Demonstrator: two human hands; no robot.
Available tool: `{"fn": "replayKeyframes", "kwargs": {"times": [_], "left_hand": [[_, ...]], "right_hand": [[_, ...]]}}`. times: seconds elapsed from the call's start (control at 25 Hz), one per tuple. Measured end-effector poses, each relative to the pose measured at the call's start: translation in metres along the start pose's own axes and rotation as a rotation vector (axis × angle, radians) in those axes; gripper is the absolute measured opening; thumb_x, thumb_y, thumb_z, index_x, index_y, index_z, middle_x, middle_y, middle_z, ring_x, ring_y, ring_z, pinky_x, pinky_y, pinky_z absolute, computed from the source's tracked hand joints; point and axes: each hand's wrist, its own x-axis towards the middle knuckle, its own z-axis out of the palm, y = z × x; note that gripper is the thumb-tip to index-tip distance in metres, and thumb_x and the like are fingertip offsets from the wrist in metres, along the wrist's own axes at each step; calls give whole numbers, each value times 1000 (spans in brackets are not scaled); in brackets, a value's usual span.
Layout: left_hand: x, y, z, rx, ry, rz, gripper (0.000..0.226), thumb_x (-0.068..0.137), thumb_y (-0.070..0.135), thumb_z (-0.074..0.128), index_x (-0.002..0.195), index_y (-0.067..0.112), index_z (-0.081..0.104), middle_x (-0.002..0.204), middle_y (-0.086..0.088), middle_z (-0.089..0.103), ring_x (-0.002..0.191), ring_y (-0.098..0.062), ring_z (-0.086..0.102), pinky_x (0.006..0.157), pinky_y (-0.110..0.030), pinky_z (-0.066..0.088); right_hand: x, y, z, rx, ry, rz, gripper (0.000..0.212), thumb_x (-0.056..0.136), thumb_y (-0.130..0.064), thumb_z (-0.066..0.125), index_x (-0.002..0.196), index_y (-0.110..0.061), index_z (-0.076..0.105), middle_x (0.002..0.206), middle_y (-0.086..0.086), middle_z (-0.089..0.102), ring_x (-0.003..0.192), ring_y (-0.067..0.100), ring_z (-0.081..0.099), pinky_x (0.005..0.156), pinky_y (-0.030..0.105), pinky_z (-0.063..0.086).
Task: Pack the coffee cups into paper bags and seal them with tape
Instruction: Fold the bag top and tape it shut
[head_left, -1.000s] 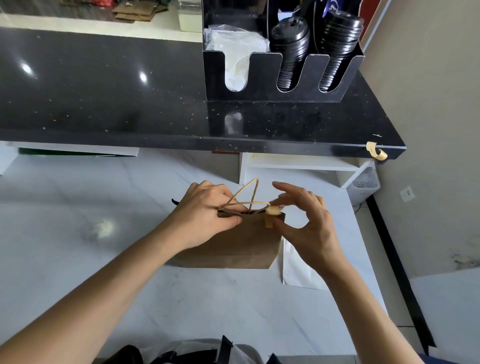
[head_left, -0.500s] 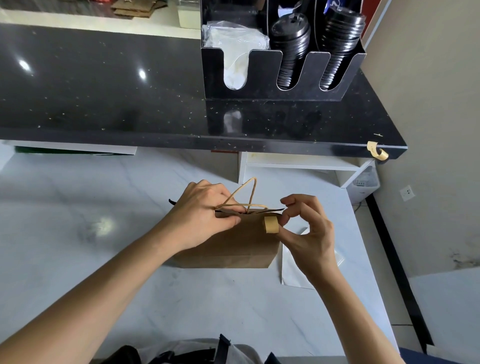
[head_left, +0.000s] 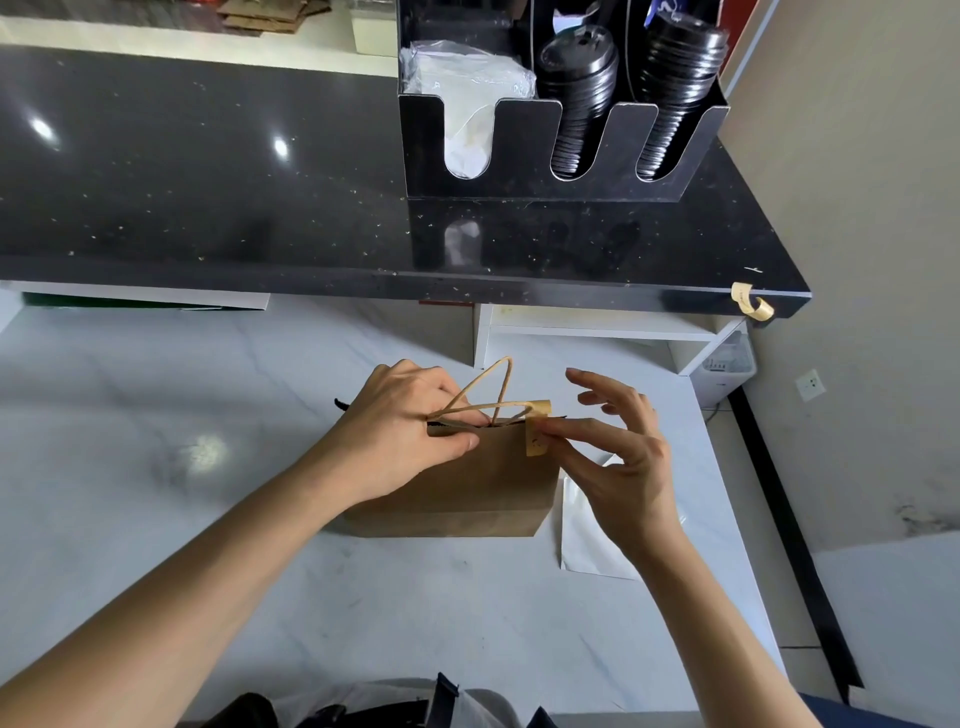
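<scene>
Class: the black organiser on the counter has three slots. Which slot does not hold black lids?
The leftmost slot of the organiser: it holds white bagged items, while the middle and right slots hold stacked black lids.

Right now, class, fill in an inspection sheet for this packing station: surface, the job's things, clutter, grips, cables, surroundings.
Surface: white marble-look worktop, with a black speckled counter above it.
Job's things: brown paper bag standing upright, handles up; tape strip folded over its top edge; no coffee cups visible.
Clutter: white sheet lying beside the bag; spare tape piece stuck on the counter edge.
Grips: left hand pinches the bag top closed; right hand pinches the tape strip.
Cables: nothing seen.
Surroundings: black organiser holding stacked black lids; wall socket.
</scene>
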Motion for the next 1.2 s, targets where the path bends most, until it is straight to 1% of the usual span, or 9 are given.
{"fn": "replayKeyframes", "kwargs": {"times": [0.12,0.24,0.36,0.52,0.6,0.72,0.88,1.08,1.2], "left_hand": [[-1,1,-1,1,-3,-1,48,83,29,82,74,63,49,90,25,61,99,-1,42,80,-10,31],[-2,3,-3,-11,-11,-6,48,83,28,82,76,62,50,87,29,55,105,8,39,78,-12,31],[-1,2,-1,-7,-6,10,49,83,28,83,74,62,50,88,27,58,107,7,38,81,-7,30],[-1,-2,2,-4,-12,21,44,82,30,83,72,61,53,94,19,68,97,-5,47,86,-26,37],[-1,-4,3,-3,-12,15,43,82,31,83,74,63,55,97,18,69,98,-9,49,87,-30,39],[0,-4,5,-7,-1,17,45,82,31,83,72,64,54,98,19,70,99,-8,48,88,-24,37],[0,-6,5,-12,11,26,45,82,30,83,73,63,53,96,19,71,97,-5,46,87,-14,33],[-1,-6,6,1,0,28,38,82,32,83,78,61,58,97,20,69,99,-6,46,92,-28,37],[0,-8,4,-18,7,21,44,82,31,83,75,63,54,98,19,70,99,-7,47,91,-28,38]], "right_hand": [[2,0,-1,-48,14,-74,21,86,-22,79,101,-37,79,137,-4,60,107,20,60,87,53,44],[4,0,0,-93,21,-102,18,90,-30,77,105,-40,76,139,-4,59,106,18,59,86,51,45],[8,2,-3,-134,-35,-91,15,88,-35,78,103,-38,79,139,-7,59,108,13,58,91,42,41],[20,0,-11,-136,-158,-57,11,83,-35,84,93,-36,79,136,-15,59,112,9,56,95,41,39],[26,0,-15,-131,-254,-18,11,82,-36,84,92,-37,79,136,-20,57,116,5,53,97,39,38],[34,3,-19,-144,-402,33,12,82,-44,82,94,-45,77,136,-28,54,119,-1,48,102,37,36],[36,8,-17,-154,-543,100,26,82,-46,81,99,-59,65,137,-30,53,121,1,48,107,44,38],[33,13,-11,-86,-541,175,26,80,-47,83,92,-63,67,133,-30,58,123,3,51,105,52,43],[33,6,-17,-54,-524,213,32,77,-48,85,101,-60,70,130,-30,59,125,0,51,108,43,42]]}}
